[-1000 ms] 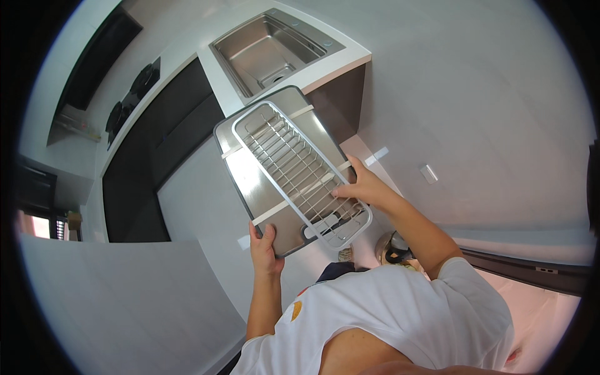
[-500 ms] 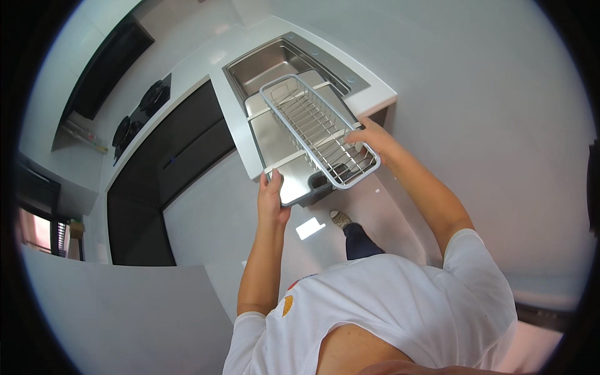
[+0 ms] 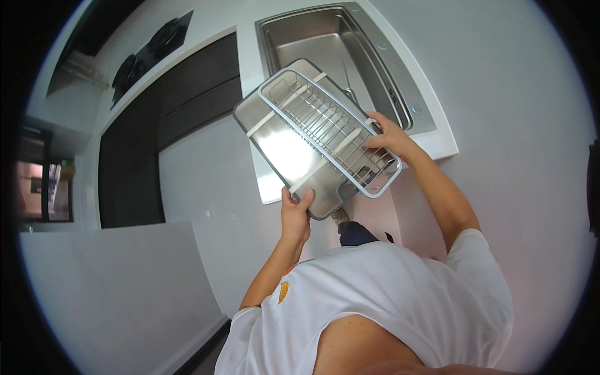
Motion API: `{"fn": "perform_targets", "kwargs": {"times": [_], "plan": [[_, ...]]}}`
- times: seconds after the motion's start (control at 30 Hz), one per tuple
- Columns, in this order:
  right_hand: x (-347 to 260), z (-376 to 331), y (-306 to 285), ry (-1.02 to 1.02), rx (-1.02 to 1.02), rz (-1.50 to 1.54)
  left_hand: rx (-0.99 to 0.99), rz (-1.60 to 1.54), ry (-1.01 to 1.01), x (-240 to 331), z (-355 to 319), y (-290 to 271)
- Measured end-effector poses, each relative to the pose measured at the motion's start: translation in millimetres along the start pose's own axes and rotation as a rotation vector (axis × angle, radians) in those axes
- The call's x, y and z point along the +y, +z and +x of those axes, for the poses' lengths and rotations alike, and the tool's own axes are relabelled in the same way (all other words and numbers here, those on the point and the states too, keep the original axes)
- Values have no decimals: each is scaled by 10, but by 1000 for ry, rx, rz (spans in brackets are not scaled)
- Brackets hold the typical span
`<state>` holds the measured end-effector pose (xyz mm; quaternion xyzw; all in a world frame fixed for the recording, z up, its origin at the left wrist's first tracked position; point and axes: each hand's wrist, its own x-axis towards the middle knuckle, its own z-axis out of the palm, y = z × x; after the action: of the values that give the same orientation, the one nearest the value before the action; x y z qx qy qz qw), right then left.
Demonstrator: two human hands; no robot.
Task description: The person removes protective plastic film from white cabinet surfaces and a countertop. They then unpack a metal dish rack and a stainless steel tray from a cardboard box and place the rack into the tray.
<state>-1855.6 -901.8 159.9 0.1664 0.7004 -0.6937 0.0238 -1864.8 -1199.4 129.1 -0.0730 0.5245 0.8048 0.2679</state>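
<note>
A flat stainless steel board (image 3: 253,112) with a dark grey rim and a handle slot at its near end is held tilted in front of me. On top of it lies a long wire drain basket (image 3: 325,122) with a light grey frame. White straps (image 3: 261,125) run across both. My left hand (image 3: 296,217) grips the board's near left edge, thumb on top. Closed on the right side, my right hand (image 3: 389,137) has its thumb over the basket's frame; its other fingers are partly hidden.
Beyond the board, a stainless steel sink (image 3: 312,40) is set into a white counter (image 3: 440,134). Dark cabinet fronts (image 3: 134,144) run along the left, below a black cooktop (image 3: 153,53). My shoe (image 3: 340,216) shows on the floor under the board.
My view has shifted, so the sink and counter appear larger and further right. The board and basket, still in both hands, now overlap less of the sink; their tilt has changed.
</note>
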Motion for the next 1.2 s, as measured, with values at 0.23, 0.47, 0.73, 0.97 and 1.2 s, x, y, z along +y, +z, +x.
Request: {"fn": "perform_targets", "kwargs": {"times": [0.23, 0.47, 0.73, 0.97, 1.2], "plan": [[110, 626, -401, 93, -200, -119, 90, 56, -61, -382, 53, 348], [-16, 760, -618, 58, -327, -363, 29, -53, -298, -745, -158, 546], [-305, 1182, -526, 122, -479, -587, -207, -350, -697, -883, -14, 829], [-441, 1434, -297, 202, -675, -829, -289, -505, -758, -1173, 124, 1254], [-595, 1500, -115, 85, -778, -1190, -226, -525, -746, -1225, 248, 1306]]}}
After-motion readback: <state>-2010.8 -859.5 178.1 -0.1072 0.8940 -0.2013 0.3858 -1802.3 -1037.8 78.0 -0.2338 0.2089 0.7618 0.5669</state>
